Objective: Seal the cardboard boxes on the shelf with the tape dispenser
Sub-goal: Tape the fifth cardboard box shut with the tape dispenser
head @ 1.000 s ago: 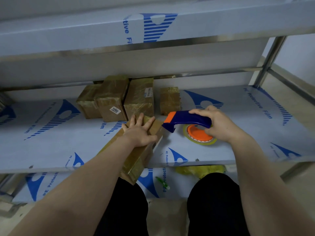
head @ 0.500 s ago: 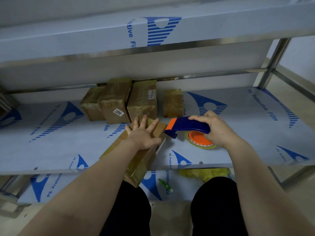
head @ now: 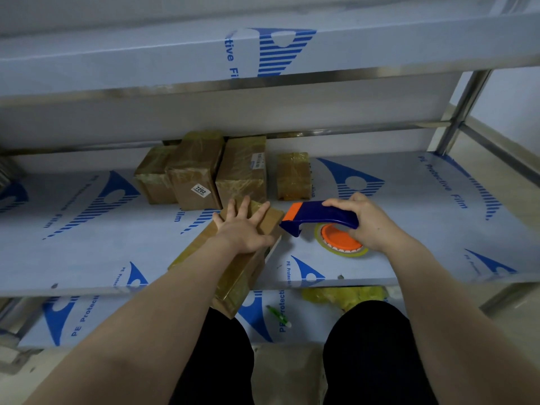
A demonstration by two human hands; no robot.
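glossy taped cardboard box (head: pixel 233 267) under flat spread left hand (head: pixel 244 229); right hand (head: pixel 369 226) fingers curled round blue plastic tape dispenser (head: pixel 318 219)

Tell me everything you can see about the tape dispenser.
The tape dispenser has a dark blue plastic handle, an orange nose and an orange toothed hub carrying a yellowish clear roll. It lies on its side low on the shelf, nose close to the long box. The right hand grips the handle.

The shelf (head: pixel 409 206) bears taped boxes (head: pixel 244 173), seemingly five.
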